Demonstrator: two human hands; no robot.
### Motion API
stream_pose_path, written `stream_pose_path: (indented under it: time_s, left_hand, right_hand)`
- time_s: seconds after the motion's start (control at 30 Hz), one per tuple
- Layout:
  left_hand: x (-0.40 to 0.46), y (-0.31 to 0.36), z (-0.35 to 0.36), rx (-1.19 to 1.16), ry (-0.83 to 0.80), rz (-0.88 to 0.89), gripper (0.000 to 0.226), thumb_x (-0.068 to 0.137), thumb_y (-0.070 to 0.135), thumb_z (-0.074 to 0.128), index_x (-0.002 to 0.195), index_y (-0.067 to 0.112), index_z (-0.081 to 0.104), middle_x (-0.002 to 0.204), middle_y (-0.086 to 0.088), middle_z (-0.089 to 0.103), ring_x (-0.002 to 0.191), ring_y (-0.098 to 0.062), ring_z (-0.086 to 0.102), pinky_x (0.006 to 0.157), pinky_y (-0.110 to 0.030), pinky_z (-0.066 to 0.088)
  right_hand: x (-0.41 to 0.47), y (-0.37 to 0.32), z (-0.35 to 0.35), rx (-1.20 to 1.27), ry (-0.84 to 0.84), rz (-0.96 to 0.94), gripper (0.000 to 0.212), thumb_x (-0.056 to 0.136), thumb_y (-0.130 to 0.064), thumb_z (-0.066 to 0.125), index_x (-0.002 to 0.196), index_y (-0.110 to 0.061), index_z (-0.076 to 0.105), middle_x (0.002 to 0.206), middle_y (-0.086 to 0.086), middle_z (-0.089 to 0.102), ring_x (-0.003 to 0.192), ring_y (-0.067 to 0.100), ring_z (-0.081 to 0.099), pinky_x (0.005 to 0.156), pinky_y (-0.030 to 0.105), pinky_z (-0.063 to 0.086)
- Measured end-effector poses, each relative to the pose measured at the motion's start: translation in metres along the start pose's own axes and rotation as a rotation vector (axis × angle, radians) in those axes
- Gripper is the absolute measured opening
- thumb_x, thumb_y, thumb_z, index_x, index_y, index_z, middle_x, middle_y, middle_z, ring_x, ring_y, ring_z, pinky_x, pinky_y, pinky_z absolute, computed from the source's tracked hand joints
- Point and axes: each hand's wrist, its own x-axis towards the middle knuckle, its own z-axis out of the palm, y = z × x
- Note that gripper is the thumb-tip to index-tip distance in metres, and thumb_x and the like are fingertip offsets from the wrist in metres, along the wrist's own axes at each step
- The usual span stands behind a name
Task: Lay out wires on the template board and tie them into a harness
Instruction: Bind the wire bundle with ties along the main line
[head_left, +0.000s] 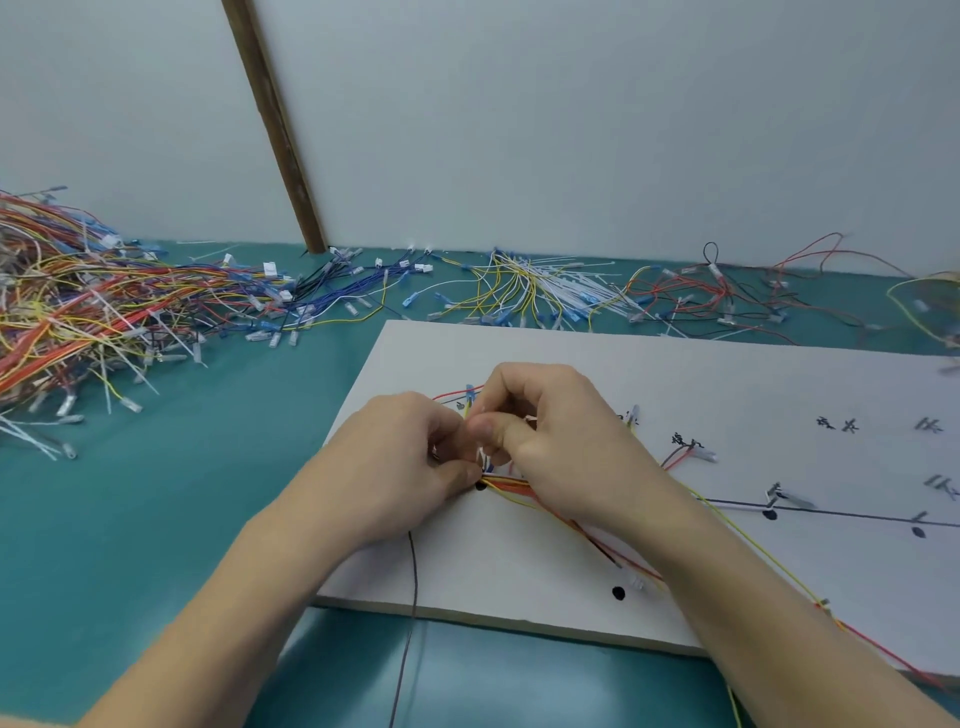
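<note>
We hold both hands together over the near left part of the white board (675, 374), which lies flat on the teal table (156, 519) with its long axis running left to right and its left end angled slightly away from us. Our left hand (410, 457) has its fingers curled and its thumb pressed down on the bundle of wires (519, 488) where the strands gather at a black dot near the board's left edge. Our right hand (545, 421) is curled too, its thumb and fingers pinching something small and white at the same spot, right against the left thumb; we cannot tell exactly what that white piece is, since the fingers cover most of it. The bundle, made of red, orange, yellow and black strands, runs from the hands under our right wrist toward the board's near right corner, so its long axis slants from the middle left down to the right. A single yellow wire (753, 545) splits off and runs alongside it toward the same corner. A thin dark wire (413, 571) crosses the board's near edge and hangs down toward us. Along the table's far edge lie loose wires, with a large tangled heap (78, 312) at the far left corner and a fan of white cable ties (561, 291) near the middle.
</note>
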Motion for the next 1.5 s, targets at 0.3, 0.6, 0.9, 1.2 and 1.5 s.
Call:
stream_pose_path:
  time_s: [0.3, 0.6, 0.9, 1.2, 1.5]
  left_hand:
    - [0.036, -0.012, -0.017, -0.082, -0.185, 0.219, 0.019, 0.081, 0.042, 0.081, 0.072, 0.028, 0.072, 0.081, 0.012, 0.072, 0.082, -0.01, 0.063, 0.073, -0.027, 0.051]
    - [0.03, -0.027, 0.002, -0.219, 0.045, 0.38, 0.015, 0.082, 0.036, 0.075, 0.071, 0.027, 0.072, 0.08, 0.013, 0.068, 0.084, -0.013, 0.062, 0.074, -0.021, 0.045]
    - [0.03, -0.031, 0.002, -0.188, 0.062, 0.364, 0.016, 0.085, 0.041, 0.071, 0.073, 0.03, 0.069, 0.081, 0.014, 0.063, 0.088, -0.008, 0.06, 0.07, -0.014, 0.039]
    - [0.031, -0.031, 0.004, -0.185, 0.064, 0.376, 0.018, 0.086, 0.042, 0.071, 0.075, 0.028, 0.07, 0.081, 0.014, 0.063, 0.088, -0.008, 0.06, 0.075, -0.029, 0.049]
    - [0.03, -0.03, 0.003, -0.284, 0.049, 0.331, 0.01, 0.084, 0.029, 0.072, 0.075, 0.025, 0.073, 0.081, 0.01, 0.066, 0.083, -0.014, 0.064, 0.067, -0.029, 0.052]
  right_hand:
    - [-0.001, -0.036, -0.097, -0.065, 0.049, 0.235, 0.01, 0.095, -0.025, 0.071, 0.092, -0.02, 0.078, 0.084, -0.002, 0.079, 0.079, 0.013, 0.076, 0.075, 0.035, 0.065]
    - [0.094, 0.01, -0.149, -0.506, -0.01, 0.451, 0.011, 0.095, -0.028, 0.07, 0.09, -0.02, 0.076, 0.08, 0.003, 0.079, 0.06, 0.014, 0.073, 0.049, 0.021, 0.054]
    - [0.189, 0.08, -0.11, -0.749, -0.012, 0.353, 0.016, 0.089, -0.008, 0.066, 0.093, -0.011, 0.081, 0.091, 0.006, 0.077, 0.072, 0.017, 0.061, 0.065, 0.023, 0.044]
    - [0.201, 0.114, -0.103, -0.818, 0.075, 0.315, 0.015, 0.087, -0.027, 0.078, 0.077, -0.016, 0.077, 0.083, 0.01, 0.075, 0.084, 0.03, 0.068, 0.073, 0.033, 0.052]
    - [0.195, 0.108, -0.102, -0.827, 0.145, 0.283, 0.015, 0.085, -0.012, 0.066, 0.075, -0.023, 0.07, 0.087, 0.008, 0.072, 0.087, 0.033, 0.066, 0.071, 0.032, 0.049]
